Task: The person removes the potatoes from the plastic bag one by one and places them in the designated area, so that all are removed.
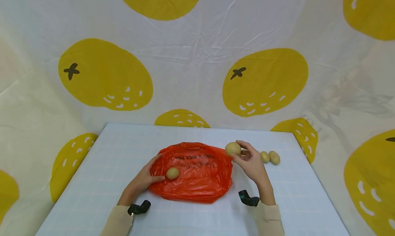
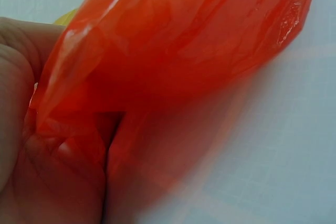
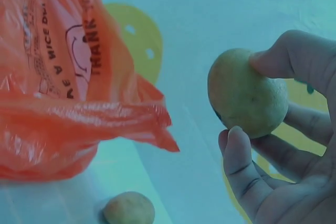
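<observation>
A red plastic bag (image 1: 197, 181) with dark printing lies spread on the table. My left hand (image 1: 143, 179) grips its left edge, and in the left wrist view the red film (image 2: 173, 40) runs between thumb and fingers. One potato (image 1: 172, 173) rests on the red plastic beside the left thumb; whether it is inside the bag I cannot tell. Just above the bag's right edge, my right hand (image 1: 251, 162) holds another potato (image 3: 247, 93) between thumb and fingertips. Two potatoes, a smaller one (image 1: 264, 156) and a longer one (image 1: 274, 157), lie on the table right of that hand.
The table (image 1: 191, 219) has a pale, faintly checked cover. A white cloth (image 1: 191, 85) printed with large yellow fruit hangs behind it and along both sides. Each wrist wears a black camera, the left one (image 1: 139, 207) and the right one (image 1: 248, 198).
</observation>
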`<state>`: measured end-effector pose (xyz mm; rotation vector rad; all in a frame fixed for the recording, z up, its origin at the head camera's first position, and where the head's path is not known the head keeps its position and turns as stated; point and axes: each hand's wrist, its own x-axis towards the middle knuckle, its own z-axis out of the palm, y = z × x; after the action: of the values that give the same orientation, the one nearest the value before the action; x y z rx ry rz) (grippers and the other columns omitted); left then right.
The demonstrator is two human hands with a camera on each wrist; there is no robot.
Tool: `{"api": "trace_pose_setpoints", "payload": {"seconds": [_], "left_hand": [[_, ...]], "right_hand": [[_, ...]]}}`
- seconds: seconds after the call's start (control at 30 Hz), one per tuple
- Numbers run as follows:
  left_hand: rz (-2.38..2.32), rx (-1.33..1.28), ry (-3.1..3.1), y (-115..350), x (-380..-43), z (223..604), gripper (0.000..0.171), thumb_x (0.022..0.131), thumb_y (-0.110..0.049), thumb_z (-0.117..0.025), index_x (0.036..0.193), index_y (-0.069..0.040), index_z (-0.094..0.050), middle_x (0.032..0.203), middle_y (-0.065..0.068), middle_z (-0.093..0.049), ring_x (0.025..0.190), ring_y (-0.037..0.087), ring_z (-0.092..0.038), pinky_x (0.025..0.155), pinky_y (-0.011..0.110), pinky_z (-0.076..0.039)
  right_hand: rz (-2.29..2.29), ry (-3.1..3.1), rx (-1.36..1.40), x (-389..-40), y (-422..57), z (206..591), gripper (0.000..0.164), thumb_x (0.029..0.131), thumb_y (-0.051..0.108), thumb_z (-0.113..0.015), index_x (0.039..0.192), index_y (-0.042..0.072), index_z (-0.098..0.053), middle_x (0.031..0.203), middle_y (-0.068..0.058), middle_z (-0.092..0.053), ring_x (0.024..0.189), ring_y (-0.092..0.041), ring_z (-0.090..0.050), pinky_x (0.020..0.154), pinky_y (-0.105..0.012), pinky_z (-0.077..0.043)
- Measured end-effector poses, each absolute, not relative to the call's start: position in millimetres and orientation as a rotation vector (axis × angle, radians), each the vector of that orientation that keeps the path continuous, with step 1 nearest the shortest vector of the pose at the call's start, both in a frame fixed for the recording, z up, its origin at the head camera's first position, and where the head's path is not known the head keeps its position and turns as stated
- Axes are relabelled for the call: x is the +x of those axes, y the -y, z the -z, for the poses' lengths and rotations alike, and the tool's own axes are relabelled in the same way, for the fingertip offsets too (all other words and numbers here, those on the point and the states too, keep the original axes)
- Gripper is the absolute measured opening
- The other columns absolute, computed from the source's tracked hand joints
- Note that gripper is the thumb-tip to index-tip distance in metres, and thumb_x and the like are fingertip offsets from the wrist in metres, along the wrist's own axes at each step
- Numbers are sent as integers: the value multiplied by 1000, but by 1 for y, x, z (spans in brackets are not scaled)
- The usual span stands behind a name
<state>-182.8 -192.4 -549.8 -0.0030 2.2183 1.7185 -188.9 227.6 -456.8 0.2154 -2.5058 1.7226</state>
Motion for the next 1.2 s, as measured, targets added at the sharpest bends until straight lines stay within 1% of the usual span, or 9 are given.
{"api": "trace_pose_setpoints", "payload": {"seconds": [0.1, 0.33, 0.43, 0.53, 0.6, 0.7, 0.83, 1.0, 1.2], "left_hand": [[-1719, -5, -2220, 192, -184, 550, 98, 82, -15, -85, 161, -34, -30, 171, 10, -20, 155, 41, -20, 118, 61, -36], [-1695, 6, -2238, 191, -183, 550, 99, 82, -18, -85, 162, -32, -28, 171, 12, -19, 154, 44, -21, 115, 60, -41], [-1687, -4, -2247, 190, -183, 550, 99, 82, -20, -86, 161, -34, -29, 171, 11, -20, 154, 43, -21, 116, 61, -40], [-1675, 1, -2264, 190, -183, 549, 99, 83, -19, -85, 162, -32, -28, 171, 12, -20, 154, 44, -21, 117, 62, -37], [-1668, 2, -2274, 190, -183, 549, 98, 83, -18, -84, 162, -31, -27, 171, 13, -20, 154, 44, -21, 117, 62, -37], [-1664, -18, -2266, 191, -181, 549, 99, 83, -18, -85, 162, -31, -27, 171, 13, -20, 154, 44, -21, 115, 60, -42], [-1678, -60, -2240, 191, -179, 549, 99, 82, -18, -86, 161, -34, -29, 170, 11, -22, 153, 43, -22, 110, 56, -48], [-1692, -37, -2243, 191, -182, 549, 98, 82, -17, -85, 161, -35, -30, 171, 11, -21, 154, 43, -20, 112, 57, -46], [-1677, -26, -2258, 190, -183, 550, 98, 82, -19, -85, 161, -35, -29, 171, 10, -21, 154, 42, -21, 113, 58, -44]], "right_hand": [[-1733, 2516, 182, -188, -232, 459, 57, 93, 22, -78, 144, 8, -55, 139, -17, -61, 113, -36, -66, 84, -18, -58], [-1699, 2541, 77, -183, -247, 468, 56, 93, 20, -78, 144, 9, -56, 143, -15, -59, 117, -33, -64, 83, -14, -56], [-1694, 2547, 52, -182, -253, 469, 57, 93, 22, -78, 144, 9, -55, 145, -14, -58, 122, -33, -63, 85, -13, -54], [-1682, 2569, 38, -181, -256, 472, 59, 94, 26, -77, 145, 9, -54, 146, -14, -56, 123, -35, -62, 85, -14, -55], [-1671, 2583, 29, -180, -259, 476, 59, 93, 27, -78, 145, 9, -55, 145, -15, -57, 122, -36, -62, 84, -15, -56], [-1659, 2594, 33, -179, -263, 486, 57, 93, 25, -79, 143, 8, -57, 144, -16, -58, 118, -37, -64, 82, -16, -57], [-1678, 2571, 65, -179, -267, 498, 55, 91, 16, -80, 141, 4, -59, 141, -18, -59, 111, -36, -67, 82, -16, -57], [-1649, 2582, 33, -180, -269, 508, 57, 89, 16, -81, 140, 2, -59, 137, -21, -61, 104, -33, -69, 81, -15, -56], [-1622, 2618, -5, -180, -270, 514, 59, 90, 21, -81, 141, 3, -59, 139, -22, -60, 107, -36, -68, 82, -14, -54]]}}
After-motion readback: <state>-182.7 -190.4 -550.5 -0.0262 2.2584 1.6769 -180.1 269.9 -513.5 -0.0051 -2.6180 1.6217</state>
